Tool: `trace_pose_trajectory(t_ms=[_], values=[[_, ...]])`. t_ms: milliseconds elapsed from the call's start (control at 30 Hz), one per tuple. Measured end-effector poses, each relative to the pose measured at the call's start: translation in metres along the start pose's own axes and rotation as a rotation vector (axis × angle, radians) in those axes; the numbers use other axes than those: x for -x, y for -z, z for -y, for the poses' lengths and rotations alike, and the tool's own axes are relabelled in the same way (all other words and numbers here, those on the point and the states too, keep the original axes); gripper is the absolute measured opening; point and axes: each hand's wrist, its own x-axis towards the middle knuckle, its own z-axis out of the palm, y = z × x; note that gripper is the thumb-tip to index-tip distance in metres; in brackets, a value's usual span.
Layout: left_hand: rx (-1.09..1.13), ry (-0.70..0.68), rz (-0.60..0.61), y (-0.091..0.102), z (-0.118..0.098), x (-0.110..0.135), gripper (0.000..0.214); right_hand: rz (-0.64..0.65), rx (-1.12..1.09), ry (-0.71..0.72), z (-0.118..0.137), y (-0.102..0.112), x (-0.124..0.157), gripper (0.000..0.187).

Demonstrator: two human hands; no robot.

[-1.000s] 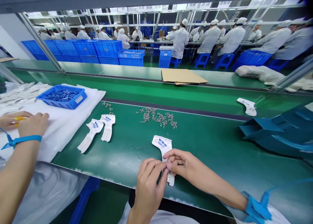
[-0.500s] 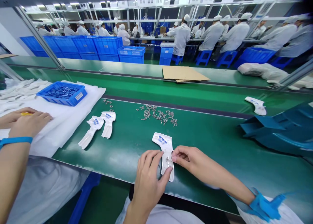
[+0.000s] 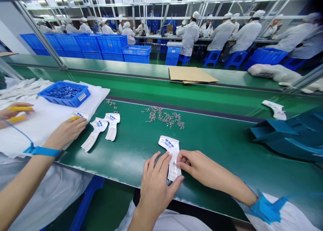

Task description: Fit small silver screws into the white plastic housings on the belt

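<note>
A white pistol-shaped plastic part with small blue pieces in its head lies on the green belt in front of me. My left hand rests beside its handle with fingers spread, and the thumb tip touches the handle's lower end. My right hand is closed in a pinch against the handle's right side. What is in the pinch is too small to make out. A scatter of small metal pieces lies further back on the belt.
A co-worker's hand at the left touches a white part beside two more white parts. A blue tray sits on white foam. Another white part, blue trays, cardboard and seated workers lie beyond.
My left hand's fingers have spread and slid beside the handle. The part has shifted slightly. The co-worker's hand has moved right, to the foam's edge, with another white part.
</note>
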Motion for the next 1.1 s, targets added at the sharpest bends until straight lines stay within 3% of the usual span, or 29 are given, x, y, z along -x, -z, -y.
trace_pose_trajectory(t_ms=[300, 400, 533, 600, 833, 1100], values=[[0.014, 0.008, 0.031, 0.003, -0.001, -0.003, 0.05, -0.014, -0.084, 0.01, -0.002, -0.001, -0.01, 0.008], [0.006, 0.029, 0.02, 0.002, -0.002, -0.001, 0.052, -0.002, -0.323, -0.034, -0.005, -0.003, -0.004, 0.017], [0.025, 0.064, 0.019, -0.002, -0.001, 0.002, 0.049, -0.03, -0.772, -0.194, -0.006, -0.014, 0.003, 0.042], [0.05, 0.074, 0.027, -0.002, 0.0, 0.002, 0.049, -0.057, -0.877, -0.222, -0.004, -0.021, 0.003, 0.048], [0.046, 0.03, -0.052, -0.005, 0.006, 0.003, 0.055, -0.083, -0.775, -0.098, -0.007, -0.038, -0.006, 0.039], [0.094, 0.013, -0.119, -0.024, 0.008, 0.002, 0.064, -0.033, -0.914, -0.074, -0.004, -0.027, -0.006, 0.038]])
